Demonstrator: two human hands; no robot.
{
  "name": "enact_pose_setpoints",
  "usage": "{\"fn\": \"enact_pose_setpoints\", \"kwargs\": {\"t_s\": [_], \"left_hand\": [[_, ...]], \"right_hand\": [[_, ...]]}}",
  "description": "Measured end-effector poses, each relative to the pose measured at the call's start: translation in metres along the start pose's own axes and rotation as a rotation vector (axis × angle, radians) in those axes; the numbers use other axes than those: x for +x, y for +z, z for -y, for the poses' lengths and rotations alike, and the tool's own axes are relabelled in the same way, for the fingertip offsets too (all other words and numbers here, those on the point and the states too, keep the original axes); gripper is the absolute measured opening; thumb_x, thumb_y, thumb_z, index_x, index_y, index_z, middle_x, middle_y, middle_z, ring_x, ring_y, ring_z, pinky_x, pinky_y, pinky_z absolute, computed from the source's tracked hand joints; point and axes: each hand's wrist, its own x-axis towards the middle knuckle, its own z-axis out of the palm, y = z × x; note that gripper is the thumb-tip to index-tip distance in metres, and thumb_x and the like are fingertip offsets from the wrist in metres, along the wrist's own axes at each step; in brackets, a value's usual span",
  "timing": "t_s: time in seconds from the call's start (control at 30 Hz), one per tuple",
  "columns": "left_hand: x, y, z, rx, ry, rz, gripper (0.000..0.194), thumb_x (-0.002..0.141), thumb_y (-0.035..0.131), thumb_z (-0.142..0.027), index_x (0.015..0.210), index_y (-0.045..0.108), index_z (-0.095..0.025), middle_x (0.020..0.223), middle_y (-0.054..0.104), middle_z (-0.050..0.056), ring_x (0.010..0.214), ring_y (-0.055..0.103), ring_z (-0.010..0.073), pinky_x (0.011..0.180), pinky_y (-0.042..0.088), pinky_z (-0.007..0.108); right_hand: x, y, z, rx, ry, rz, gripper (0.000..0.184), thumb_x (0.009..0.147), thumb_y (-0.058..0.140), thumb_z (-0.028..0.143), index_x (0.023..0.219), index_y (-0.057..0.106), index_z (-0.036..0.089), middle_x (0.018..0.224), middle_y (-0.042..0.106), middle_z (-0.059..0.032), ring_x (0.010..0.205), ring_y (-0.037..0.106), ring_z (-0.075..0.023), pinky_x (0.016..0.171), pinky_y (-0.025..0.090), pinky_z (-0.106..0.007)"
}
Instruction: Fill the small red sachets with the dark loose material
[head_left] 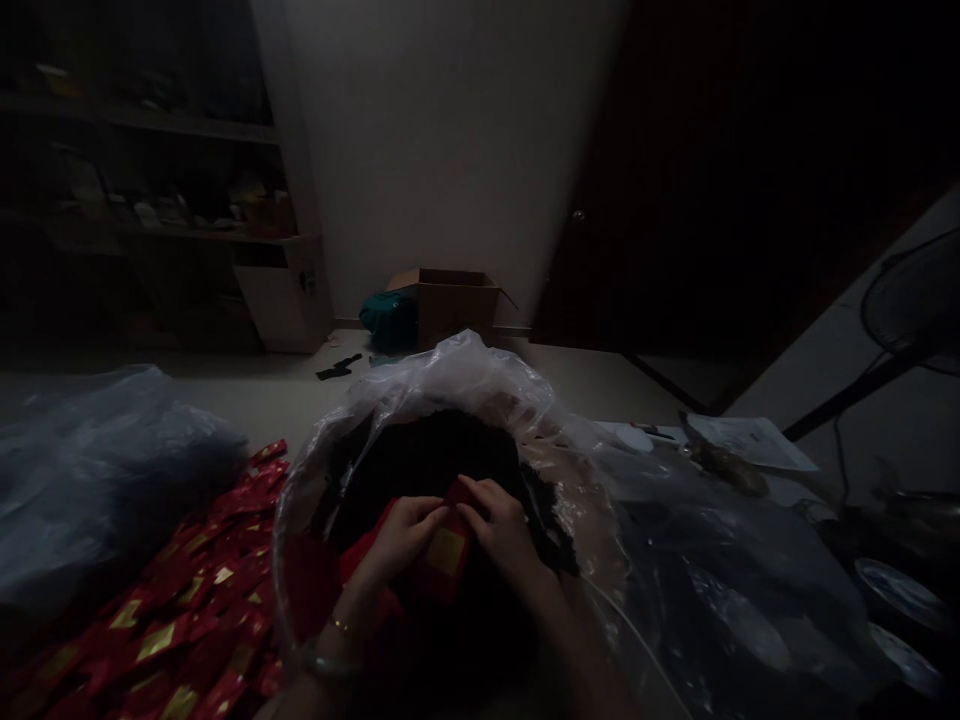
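Both hands are over a wide round container lined with clear plastic (469,365). A dark, loose, leaf-like mass (435,440) fills much of it. My left hand (405,535) and my right hand (501,525) pinch the upper part of a small red packet (445,555) with a gold label. Thumbs and fingers meet near its top edge; whether it is unsealed I cannot tell. More red material (358,555) lies under my left wrist, its shape partly hidden by the arm.
A heap of red packets with gold labels (180,600) lies at the left beside a big plastic bag (112,470). Clear plastic sheeting (720,560) covers the right side, near bowls (900,590) and a fan (915,300). A cardboard box (457,310) stands by the wall.
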Motion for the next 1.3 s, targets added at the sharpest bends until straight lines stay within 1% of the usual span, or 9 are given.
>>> {"fn": "enact_pose_setpoints", "kwargs": {"t_s": [0.13,0.3,0.43,0.57,0.73,0.83,1.03,1.17,1.3], "left_hand": [[0.005,0.007,0.008,-0.075,0.009,-0.128,0.034,0.072,0.054,-0.043,0.077,0.072,-0.014,0.075,0.072,0.003,0.072,0.060,0.0210,0.061,0.044,0.025],[0.007,0.015,0.012,-0.209,-0.020,-0.180,0.035,0.068,0.060,-0.044,0.076,0.073,-0.013,0.071,0.070,0.004,0.070,0.059,0.0200,0.060,0.044,0.025],[0.008,0.019,0.015,-0.298,-0.026,-0.194,0.038,0.067,0.062,-0.046,0.078,0.073,-0.011,0.067,0.069,0.004,0.070,0.059,0.0199,0.061,0.044,0.025],[0.007,0.020,0.014,-0.319,-0.025,-0.203,0.040,0.068,0.062,-0.046,0.082,0.073,-0.010,0.070,0.070,0.004,0.069,0.059,0.0191,0.062,0.045,0.026],[0.004,0.017,0.007,-0.127,0.022,-0.151,0.034,0.071,0.057,-0.042,0.077,0.073,-0.012,0.075,0.072,0.005,0.073,0.061,0.0213,0.064,0.045,0.027],[0.001,0.016,0.003,-0.097,-0.009,-0.051,0.034,0.070,0.059,-0.043,0.078,0.073,-0.013,0.079,0.073,0.005,0.078,0.061,0.0221,0.068,0.045,0.028],[-0.005,0.016,0.002,-0.492,-0.335,0.239,0.067,0.077,0.039,-0.067,0.097,0.067,-0.010,0.069,0.067,0.007,0.060,0.058,0.0177,0.059,0.044,0.030],[-0.008,0.013,0.005,-0.374,-0.282,0.276,0.060,0.079,0.041,-0.064,0.078,0.068,-0.011,0.055,0.056,0.001,0.049,0.047,0.0120,0.050,0.034,0.026],[-0.009,0.014,0.000,-0.264,-0.265,0.283,0.049,0.077,0.049,-0.060,0.078,0.065,-0.013,0.051,0.047,-0.005,0.046,0.035,0.0084,0.048,0.028,0.024]], "right_hand": [[-0.002,0.009,-0.009,-0.215,-0.247,-0.148,0.040,0.086,0.050,0.016,0.126,0.055,0.020,0.103,0.065,-0.0106,0.096,0.059,-0.0228,0.084,0.051,-0.039],[-0.003,0.015,-0.013,-0.333,-0.408,-0.252,0.042,0.091,0.043,0.014,0.132,0.048,0.019,0.116,0.061,-0.0119,0.110,0.053,-0.0225,0.092,0.048,-0.040],[-0.004,0.016,-0.010,-0.410,-0.413,-0.355,0.036,0.090,0.046,0.015,0.125,0.055,0.018,0.117,0.060,-0.0122,0.117,0.046,-0.0262,0.092,0.046,-0.045],[-0.004,0.015,-0.005,-0.398,-0.364,-0.379,0.026,0.089,0.048,0.016,0.110,0.064,0.019,0.098,0.064,-0.0105,0.098,0.051,-0.0242,0.082,0.048,-0.041],[-0.001,0.002,-0.002,-0.313,-0.312,-0.166,0.010,0.086,0.055,0.019,0.083,0.065,0.019,0.079,0.064,-0.0065,0.081,0.051,-0.0215,0.072,0.047,-0.035],[0.000,-0.010,0.000,-0.251,-0.192,0.007,0.014,0.083,0.057,0.019,0.070,0.060,0.019,0.069,0.060,-0.0034,0.071,0.052,-0.0183,0.063,0.043,-0.029],[0.001,-0.031,0.014,-0.144,0.060,0.119,0.009,0.082,0.057,0.021,0.073,0.059,0.020,0.070,0.057,-0.0015,0.076,0.052,-0.0182,0.068,0.042,-0.028],[0.003,-0.044,0.020,0.049,0.108,0.300,0.007,0.078,0.062,0.024,0.078,0.067,0.019,0.078,0.063,-0.0022,0.079,0.056,-0.0173,0.072,0.044,-0.028],[0.003,-0.050,0.015,0.274,0.152,0.574,0.012,0.073,0.067,0.028,0.075,0.071,0.017,0.070,0.067,-0.0002,0.068,0.057,-0.0153,0.063,0.044,-0.024]]}}
